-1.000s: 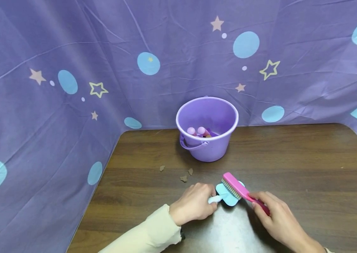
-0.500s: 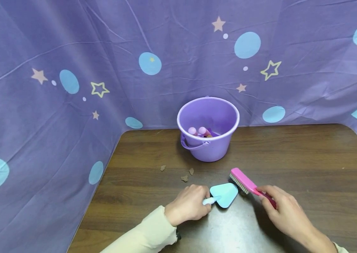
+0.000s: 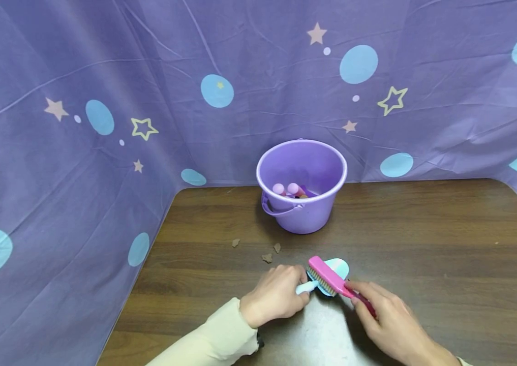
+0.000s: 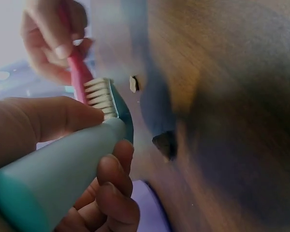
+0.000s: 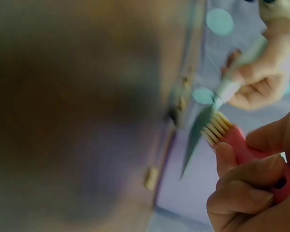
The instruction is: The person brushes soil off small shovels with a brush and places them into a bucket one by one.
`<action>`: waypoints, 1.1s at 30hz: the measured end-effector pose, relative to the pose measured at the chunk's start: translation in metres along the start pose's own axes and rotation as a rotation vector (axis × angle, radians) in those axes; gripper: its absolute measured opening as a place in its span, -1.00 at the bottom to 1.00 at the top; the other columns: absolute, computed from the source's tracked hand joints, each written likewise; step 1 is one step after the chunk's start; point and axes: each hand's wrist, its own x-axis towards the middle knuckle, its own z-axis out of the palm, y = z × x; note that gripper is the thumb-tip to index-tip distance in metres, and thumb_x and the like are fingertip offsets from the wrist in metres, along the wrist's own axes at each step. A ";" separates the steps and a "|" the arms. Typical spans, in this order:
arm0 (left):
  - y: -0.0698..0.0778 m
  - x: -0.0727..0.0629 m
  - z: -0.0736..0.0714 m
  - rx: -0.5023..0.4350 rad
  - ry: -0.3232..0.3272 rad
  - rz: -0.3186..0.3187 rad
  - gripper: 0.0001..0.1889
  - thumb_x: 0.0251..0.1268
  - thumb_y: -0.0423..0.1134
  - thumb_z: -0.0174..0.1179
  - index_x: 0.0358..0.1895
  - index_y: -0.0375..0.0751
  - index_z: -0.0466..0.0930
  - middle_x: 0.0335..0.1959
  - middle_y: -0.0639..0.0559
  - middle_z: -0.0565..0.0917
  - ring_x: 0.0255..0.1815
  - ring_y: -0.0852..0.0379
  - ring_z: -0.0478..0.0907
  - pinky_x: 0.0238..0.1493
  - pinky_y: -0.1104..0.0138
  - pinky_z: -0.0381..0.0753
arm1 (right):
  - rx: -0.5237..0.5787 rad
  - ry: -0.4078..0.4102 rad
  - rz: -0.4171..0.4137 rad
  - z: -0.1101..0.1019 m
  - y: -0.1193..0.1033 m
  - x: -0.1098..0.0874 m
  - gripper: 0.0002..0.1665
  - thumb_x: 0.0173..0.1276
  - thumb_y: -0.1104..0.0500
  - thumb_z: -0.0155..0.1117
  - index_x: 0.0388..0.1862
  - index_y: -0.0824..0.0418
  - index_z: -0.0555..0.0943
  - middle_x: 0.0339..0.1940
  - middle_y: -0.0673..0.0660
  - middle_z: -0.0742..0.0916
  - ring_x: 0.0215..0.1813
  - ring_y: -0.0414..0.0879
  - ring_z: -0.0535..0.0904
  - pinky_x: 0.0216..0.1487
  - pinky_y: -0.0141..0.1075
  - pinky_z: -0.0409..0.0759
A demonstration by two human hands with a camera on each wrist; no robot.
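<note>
In the head view my left hand [image 3: 276, 294] grips the pale handle of a light blue toy shovel [image 3: 340, 265] close over the wooden table. My right hand [image 3: 388, 320] holds a pink brush [image 3: 324, 272] by its dark pink handle, with its bristles down across the shovel's blade. The left wrist view has the thumb and curled fingers around the shovel's thick handle [image 4: 63, 166], and the bristles [image 4: 99, 96] against the blade. From the right wrist, the blade [image 5: 195, 135] appears edge-on and the pink brush handle [image 5: 241, 147] lies between thumb and fingers.
Beyond the hands stands a purple bucket [image 3: 306, 216] with toys inside, two with pink round ends. Several brown flakes [image 3: 267, 258] lie on the table [image 3: 423, 244] left of the shovel. A purple patterned cloth [image 3: 258, 117] hangs behind.
The brush went right, off the blade to the table beside it, then came back left over the shovel. The shovel shifted slightly left and its blade now tilts. Bucket and flakes stayed put.
</note>
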 end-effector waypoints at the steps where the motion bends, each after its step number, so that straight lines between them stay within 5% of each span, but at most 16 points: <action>1: 0.000 0.000 0.000 -0.002 0.001 0.003 -0.89 -0.04 -0.24 0.28 -0.52 0.00 0.50 -0.64 0.25 0.44 -0.64 0.29 0.35 -0.68 0.40 0.28 | -0.023 -0.007 0.003 0.003 0.000 -0.001 -0.58 0.13 0.27 0.36 -0.01 -0.04 0.62 -0.26 -0.24 0.63 -0.36 -0.37 0.48 -0.40 -0.28 0.52; 9: -0.001 -0.004 0.001 -0.006 0.012 0.022 -0.91 -0.02 -0.26 0.27 -0.51 -0.01 0.53 -0.63 0.25 0.43 -0.64 0.30 0.34 -0.68 0.42 0.27 | -0.163 0.013 0.037 0.003 0.011 0.002 -0.69 0.08 0.23 0.32 -0.17 -0.05 0.59 -0.51 -0.22 0.49 -0.59 -0.26 0.27 -0.67 -0.25 0.25; 27: -0.007 -0.009 0.000 -0.050 -0.004 -0.018 -0.92 -0.01 -0.23 0.27 -0.48 0.01 0.55 -0.62 0.28 0.45 -0.63 0.31 0.37 -0.63 0.43 0.32 | -0.143 -0.014 0.152 -0.021 0.037 0.006 -0.70 0.19 0.28 0.27 -0.06 0.11 0.59 -0.44 -0.03 0.58 -0.53 -0.16 0.33 -0.60 -0.25 0.25; 30: -0.009 -0.010 0.000 -0.090 -0.001 -0.026 -0.91 0.01 -0.23 0.29 -0.44 0.00 0.55 -0.62 0.30 0.46 -0.63 0.33 0.36 -0.61 0.45 0.33 | -0.135 0.010 0.152 -0.026 0.040 0.007 -0.68 0.20 0.28 0.28 -0.04 0.12 0.59 -0.43 -0.02 0.58 -0.54 -0.16 0.33 -0.58 -0.27 0.24; 33: -0.010 -0.010 0.001 -0.225 -0.010 -0.045 -0.91 0.03 -0.24 0.30 -0.40 -0.04 0.57 -0.60 0.30 0.50 -0.62 0.38 0.38 -0.55 0.48 0.37 | -0.124 0.043 0.148 -0.031 0.042 0.008 -0.67 0.20 0.27 0.29 -0.03 0.11 0.59 -0.44 -0.04 0.57 -0.53 -0.19 0.33 -0.57 -0.29 0.23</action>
